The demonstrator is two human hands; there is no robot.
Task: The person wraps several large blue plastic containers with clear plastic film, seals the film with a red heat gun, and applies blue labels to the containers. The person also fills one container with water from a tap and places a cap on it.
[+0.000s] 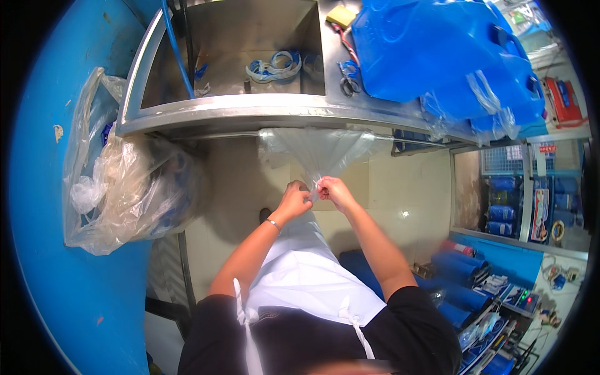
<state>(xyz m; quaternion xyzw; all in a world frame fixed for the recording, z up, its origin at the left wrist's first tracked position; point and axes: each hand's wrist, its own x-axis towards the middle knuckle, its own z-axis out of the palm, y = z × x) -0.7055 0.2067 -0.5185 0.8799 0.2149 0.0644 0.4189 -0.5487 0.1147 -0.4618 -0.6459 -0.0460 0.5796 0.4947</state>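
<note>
While the left hand [295,199] and the right hand [336,192] meet at the centre, their fingers are clamped on the gathered lower end of a clear plastic film [325,150], which hangs at 12 o'clock from a rod [231,135] below the steel table [219,110]; near 3 o'clock, a red label [547,149] bears pale characters too small to read; below it stands a printed board [539,215], equally illegible; at 11 o'clock, a steel basin [250,25] holds coiled clear-and-blue strips [273,69]; between 1 and 2 o'clock, a large blue container [412,50] sits on the table, its contents hidden; black-handled scissors [350,86] lie just beside it; at 9 o'clock, a big transparent bag [119,187] bulges with crumpled plastic; at 3 o'clock, blue bottles [502,212] stand on a shelf.
</note>
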